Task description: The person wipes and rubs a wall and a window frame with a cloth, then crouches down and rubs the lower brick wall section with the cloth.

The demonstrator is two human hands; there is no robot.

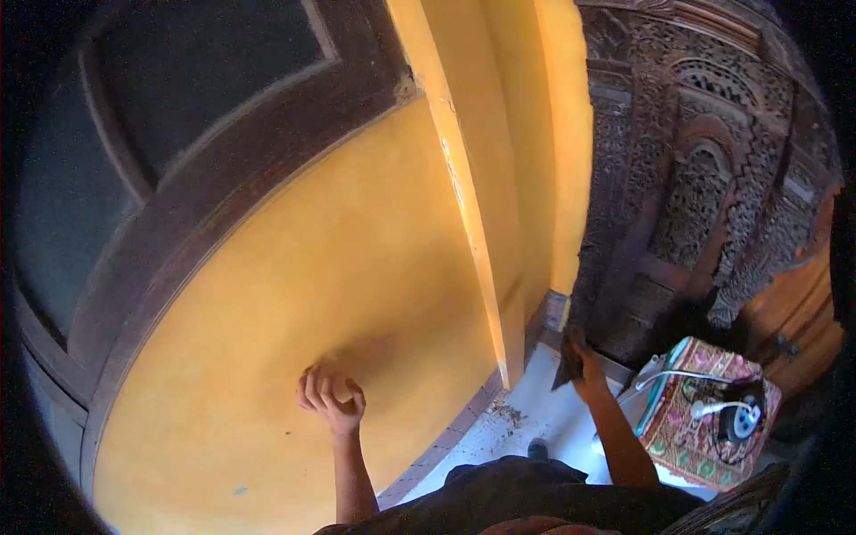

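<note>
My left hand (332,399) is up against or just before the yellow wall (357,250). Its fingers are loosely bent with the thumb apart, and nothing shows in it. Whether the fingertips touch the wall, I cannot tell. On the right, my right hand (588,373) is closed around a dark flat-bladed scraper (564,368), whose blade hangs downward. Part of the scraper is hidden by the fingers. Close by rises the wall's projecting yellow edge (477,250), with paint chipped off along it.
Crumbs of debris (506,413) lie on the pale floor (535,392) by the wall's foot. At right, a patterned cloth-covered stool (687,455) bears a black cable reel (740,419) with a white plug. Carved dark woodwork (687,178) stands behind. A dark window frame (223,152) is upper left.
</note>
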